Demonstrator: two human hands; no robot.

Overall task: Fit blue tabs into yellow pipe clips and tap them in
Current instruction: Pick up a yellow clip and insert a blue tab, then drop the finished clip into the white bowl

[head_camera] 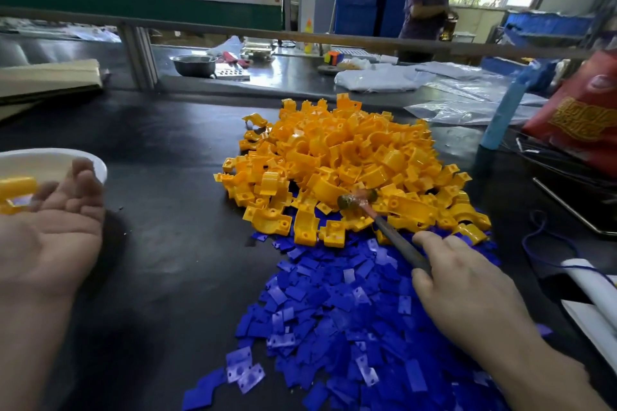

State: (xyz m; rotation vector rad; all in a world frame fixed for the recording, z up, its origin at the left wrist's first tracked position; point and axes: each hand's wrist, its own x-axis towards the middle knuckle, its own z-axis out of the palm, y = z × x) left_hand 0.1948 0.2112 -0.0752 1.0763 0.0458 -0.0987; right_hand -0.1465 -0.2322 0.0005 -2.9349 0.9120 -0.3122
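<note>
A heap of yellow pipe clips [350, 163] lies on the dark table, with a spread of blue tabs [337, 317] in front of it. My right hand [467, 290] grips the handle of a small hammer [357, 200], whose head rests on the clips at the near edge of the heap. My left hand [53, 230] is at the left, palm up with relaxed fingers. A blurred yellow clip [16, 193] sits at its fingertips, beside a white bowl [83, 157]. Whether the fingers hold that clip I cannot tell.
A red bag [584, 117] and a blue tube [504, 110] stand at the right. Cardboard [46, 77] lies at the back left. Beyond a rail are a metal bowl [193, 64], plastic bags and a standing person [427, 3].
</note>
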